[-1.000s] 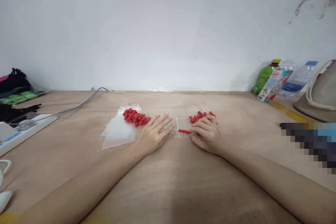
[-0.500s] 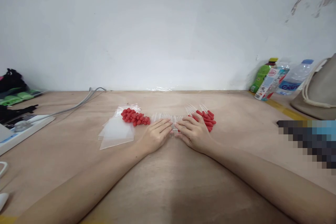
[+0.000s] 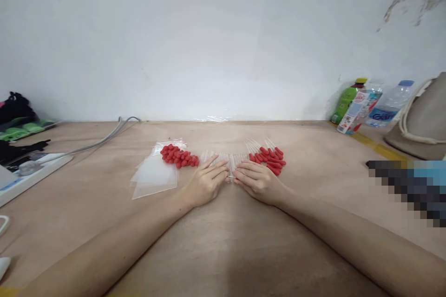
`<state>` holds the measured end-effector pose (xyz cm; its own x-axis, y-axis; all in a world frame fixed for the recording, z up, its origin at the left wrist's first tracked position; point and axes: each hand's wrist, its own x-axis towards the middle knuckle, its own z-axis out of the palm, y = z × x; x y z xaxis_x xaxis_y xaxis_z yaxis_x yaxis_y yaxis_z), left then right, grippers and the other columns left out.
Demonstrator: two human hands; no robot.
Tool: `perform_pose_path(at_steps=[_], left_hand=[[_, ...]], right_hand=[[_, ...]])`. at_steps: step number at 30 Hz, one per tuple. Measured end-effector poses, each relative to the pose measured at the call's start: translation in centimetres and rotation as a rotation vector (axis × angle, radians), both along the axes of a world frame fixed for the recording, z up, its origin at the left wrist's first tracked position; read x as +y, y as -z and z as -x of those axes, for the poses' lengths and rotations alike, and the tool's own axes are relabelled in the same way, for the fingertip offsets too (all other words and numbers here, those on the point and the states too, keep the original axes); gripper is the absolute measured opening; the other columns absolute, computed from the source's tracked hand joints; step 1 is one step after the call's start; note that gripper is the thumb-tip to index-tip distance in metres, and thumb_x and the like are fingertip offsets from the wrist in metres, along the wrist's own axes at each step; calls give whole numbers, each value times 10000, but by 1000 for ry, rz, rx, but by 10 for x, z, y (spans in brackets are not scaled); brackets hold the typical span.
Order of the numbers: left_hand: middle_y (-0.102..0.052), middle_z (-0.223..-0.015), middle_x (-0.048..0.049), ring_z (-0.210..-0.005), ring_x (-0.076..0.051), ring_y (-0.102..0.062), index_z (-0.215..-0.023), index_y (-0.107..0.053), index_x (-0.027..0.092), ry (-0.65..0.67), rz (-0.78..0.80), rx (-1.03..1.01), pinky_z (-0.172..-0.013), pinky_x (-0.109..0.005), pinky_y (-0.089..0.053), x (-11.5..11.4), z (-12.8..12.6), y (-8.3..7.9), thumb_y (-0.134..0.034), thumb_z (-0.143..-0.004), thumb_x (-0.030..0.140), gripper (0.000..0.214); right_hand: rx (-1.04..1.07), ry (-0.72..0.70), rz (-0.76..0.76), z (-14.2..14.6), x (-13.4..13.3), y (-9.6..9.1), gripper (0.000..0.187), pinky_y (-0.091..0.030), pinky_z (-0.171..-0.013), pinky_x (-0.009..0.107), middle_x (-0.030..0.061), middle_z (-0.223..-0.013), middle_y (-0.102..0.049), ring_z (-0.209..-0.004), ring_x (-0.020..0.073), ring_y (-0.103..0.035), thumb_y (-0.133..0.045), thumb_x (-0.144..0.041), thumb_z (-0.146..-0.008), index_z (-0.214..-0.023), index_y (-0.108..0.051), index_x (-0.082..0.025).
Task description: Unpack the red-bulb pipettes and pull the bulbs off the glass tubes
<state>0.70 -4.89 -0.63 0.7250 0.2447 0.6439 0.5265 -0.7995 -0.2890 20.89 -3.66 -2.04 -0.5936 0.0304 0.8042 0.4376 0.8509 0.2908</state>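
Note:
My left hand (image 3: 205, 185) rests over the left part of a row of slim clear tubes (image 3: 231, 163), its fingers stretched and the index finger raised apart. Across from it, my right hand (image 3: 259, 180) has its fingers together over the row's right end. A bit of red, seemingly a rubber bulb (image 3: 237, 178), shows at the right fingertips; most of it is hidden. Beyond the right hand lie several droppers (image 3: 275, 160), thin clear stems with red bulbs. Left of the tubes is a heap of loose red rubber bulbs (image 3: 177, 155).
Clear plastic bags (image 3: 153, 176) lie under and in front of the bulb heap. At far left are a white power strip (image 3: 52, 167) and grey cable (image 3: 104, 138). Bottles (image 3: 348, 102), a carton (image 3: 358, 111) and a grey bag (image 3: 425, 120) stand at the right by the wall.
My left index finger has lifted away from the other fingers. My right fingertips have come slightly nearer to me and closer together, uncovering more of the clear tubes and red bulbs.

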Motion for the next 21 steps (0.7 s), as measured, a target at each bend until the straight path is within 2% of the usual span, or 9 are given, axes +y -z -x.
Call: perform_pose_path(at_steps=[8, 16, 21], left_hand=[[-682, -878, -75, -1017, -184, -590, -842, -590, 107, 31, 17, -34, -1001, -415, -407, -3, -1, 0, -440, -852, 93, 151], [-673, -887, -86, -991, -174, -600, -859, -590, 100, 53, 66, -62, -970, -369, -452, -4, -1, 0, -453, -852, 108, 138], [-675, -892, -76, -995, -163, -599, -873, -589, 115, 50, 74, -68, -964, -356, -460, -5, -1, 1, -433, -870, 128, 157]], right_hand=[[-91, 6, -107, -6, -2, -5, 151, -524, -888, 345, 93, -897, -687, -932, 194, -624, -530, -138, -821, -929, -625, -91], [-110, -15, -121, -8, -1, -4, 162, -496, -924, 361, 105, -895, -689, -936, 199, -625, -531, -121, -817, -944, -618, -72], [-105, -19, -93, -9, -2, -4, 187, -481, -939, 370, 81, -918, -687, -979, 182, -606, -503, -132, -831, -979, -616, -122]])
